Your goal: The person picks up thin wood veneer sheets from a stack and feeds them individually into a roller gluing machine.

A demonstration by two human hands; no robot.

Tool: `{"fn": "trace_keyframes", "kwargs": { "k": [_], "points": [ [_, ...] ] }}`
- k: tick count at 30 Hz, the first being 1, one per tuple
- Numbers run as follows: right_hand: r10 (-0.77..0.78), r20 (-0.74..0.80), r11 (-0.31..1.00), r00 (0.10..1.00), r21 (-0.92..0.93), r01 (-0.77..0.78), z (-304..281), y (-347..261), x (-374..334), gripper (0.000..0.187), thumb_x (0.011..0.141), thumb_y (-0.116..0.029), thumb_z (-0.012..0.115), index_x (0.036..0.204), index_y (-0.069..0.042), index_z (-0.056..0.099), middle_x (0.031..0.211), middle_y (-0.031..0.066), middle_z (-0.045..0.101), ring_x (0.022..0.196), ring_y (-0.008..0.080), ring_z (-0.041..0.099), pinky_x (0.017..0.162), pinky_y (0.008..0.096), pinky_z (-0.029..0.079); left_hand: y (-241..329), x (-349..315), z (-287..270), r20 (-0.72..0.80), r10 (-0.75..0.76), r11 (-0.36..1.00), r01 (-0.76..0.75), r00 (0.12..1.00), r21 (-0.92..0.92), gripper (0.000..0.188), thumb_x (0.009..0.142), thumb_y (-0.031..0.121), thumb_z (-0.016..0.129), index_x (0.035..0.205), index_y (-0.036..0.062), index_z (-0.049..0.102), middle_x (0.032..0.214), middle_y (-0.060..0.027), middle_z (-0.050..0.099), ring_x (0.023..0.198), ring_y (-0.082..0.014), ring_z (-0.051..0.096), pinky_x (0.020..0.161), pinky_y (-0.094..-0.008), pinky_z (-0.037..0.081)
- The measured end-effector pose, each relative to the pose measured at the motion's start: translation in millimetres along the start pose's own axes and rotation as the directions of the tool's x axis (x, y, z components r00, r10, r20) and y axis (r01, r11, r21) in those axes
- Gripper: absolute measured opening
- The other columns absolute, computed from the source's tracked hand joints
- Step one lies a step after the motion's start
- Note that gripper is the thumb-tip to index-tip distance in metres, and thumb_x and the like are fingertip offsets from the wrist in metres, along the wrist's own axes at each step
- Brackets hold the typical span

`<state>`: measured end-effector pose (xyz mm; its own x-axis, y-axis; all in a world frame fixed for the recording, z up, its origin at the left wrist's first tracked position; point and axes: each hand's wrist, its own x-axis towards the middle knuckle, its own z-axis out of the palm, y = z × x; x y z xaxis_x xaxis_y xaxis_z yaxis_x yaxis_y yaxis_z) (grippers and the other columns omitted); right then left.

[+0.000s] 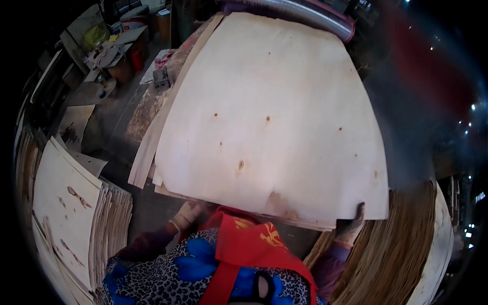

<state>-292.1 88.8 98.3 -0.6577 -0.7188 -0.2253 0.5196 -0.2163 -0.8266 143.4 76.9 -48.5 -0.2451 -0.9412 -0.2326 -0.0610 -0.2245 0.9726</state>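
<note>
A large pale wood veneer sheet (284, 86) with several dark knots lies in front of me, on top of other sheets whose edges show along its left and near sides. My right hand (352, 227), pale as if gloved and dark at the thumb tip, grips the sheet's near right edge. The thumb lies on top; the other fingers are hidden below. At the near left edge is my left hand (187, 215), its fingers curled in against the edge. What these fingers hold, if anything, is hard to make out.
A stack of veneer sheets (109, 216) stands at the left, another brown stack (386, 249) at the right. Beyond the far edge lies a shiny roller (315, 18). A cluttered low table (109, 56) stands at the far left. Red cloth (254, 244) hangs at my front.
</note>
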Motion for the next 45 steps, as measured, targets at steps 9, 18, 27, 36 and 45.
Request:
{"fn": "trace_keyframes", "kwargs": {
  "k": [9, 18, 27, 36, 45],
  "points": [
    [-0.211, 0.162, 0.894, 0.964, -0.368, 0.258, 29.6, -30.2, -25.2, 0.044, 0.083, -0.03, 0.052, 0.113, 0.001, 0.047, 0.109, 0.0139, 0.052, 0.099, 0.0197, 0.051, 0.085, 0.0335, 0.043, 55.2, 15.6, 61.1, 0.252, -0.049, 0.153, 0.256, 0.967, -0.954, 0.067, 0.075, 0.055, 0.053, 0.12, 0.0069, 0.037, 0.119, -0.0095, 0.04, 0.11, -0.0158, 0.036, 0.08, -0.0372, 0.042],
    [0.005, -0.066, 0.987, 0.998, -0.158, -0.015, -20.8, 24.9, 6.4, 0.045, 0.079, -0.024, 0.058, 0.118, -0.006, 0.044, 0.11, 0.0069, 0.051, 0.101, 0.021, 0.048, 0.089, 0.0338, 0.04, 101.5, 32.0, 69.3, -0.427, -0.149, 0.906, -0.05, 0.892, -0.42, 0.029, 0.082, 0.037, 0.053, 0.086, 0.0083, 0.056, 0.068, 0.0, 0.053, 0.056, -0.0091, 0.049, 0.041, -0.0222, 0.036],
    [0.001, 0.03, 1.0, 1.0, -0.03, 0.0, -10.6, -10.9, 23.9, 0.042, 0.078, -0.017, 0.059, 0.115, -0.002, 0.044, 0.105, 0.0084, 0.052, 0.094, 0.0208, 0.052, 0.083, 0.0328, 0.045, 132.9, 38.9, 75.5, -0.451, -0.022, 0.906, -0.174, 0.892, -0.387, 0.031, 0.084, 0.031, 0.05, 0.091, 0.0011, 0.057, 0.074, -0.0039, 0.058, 0.055, -0.0111, 0.052, 0.042, -0.0233, 0.041],
    [-0.018, 0.059, 0.993, 0.998, -0.118, 0.025, 52.3, -1.4, 59.9, 0.04, 0.079, -0.019, 0.055, 0.112, 0.001, 0.044, 0.102, 0.0125, 0.051, 0.091, 0.0254, 0.054, 0.071, 0.0392, 0.05, 186.9, 95.8, 54.5, -0.489, 0.008, 0.897, -0.223, 0.872, -0.382, 0.02, 0.082, 0.023, 0.053, 0.081, 0.0031, 0.055, 0.061, -0.0028, 0.053, 0.043, -0.0107, 0.047, 0.035, -0.0236, 0.034],
    [0.062, 0.076, 0.996, 0.995, -0.068, -0.057, 96.7, 44.2, 134.2, 0.05, 0.075, -0.013, 0.057, 0.118, -0.001, 0.034, 0.105, 0.0153, 0.048, 0.089, 0.0322, 0.055, 0.067, 0.0478, 0.053, 179.4, 209.2, 9.9, -0.58, -0.077, 0.935, -0.144, 0.811, -0.325, 0.021, 0.08, 0.022, 0.057, 0.077, 0.002, 0.056, 0.054, -0.004, 0.051, 0.035, -0.0139, 0.043, 0.03, -0.0249, 0.032]
  ]
}}
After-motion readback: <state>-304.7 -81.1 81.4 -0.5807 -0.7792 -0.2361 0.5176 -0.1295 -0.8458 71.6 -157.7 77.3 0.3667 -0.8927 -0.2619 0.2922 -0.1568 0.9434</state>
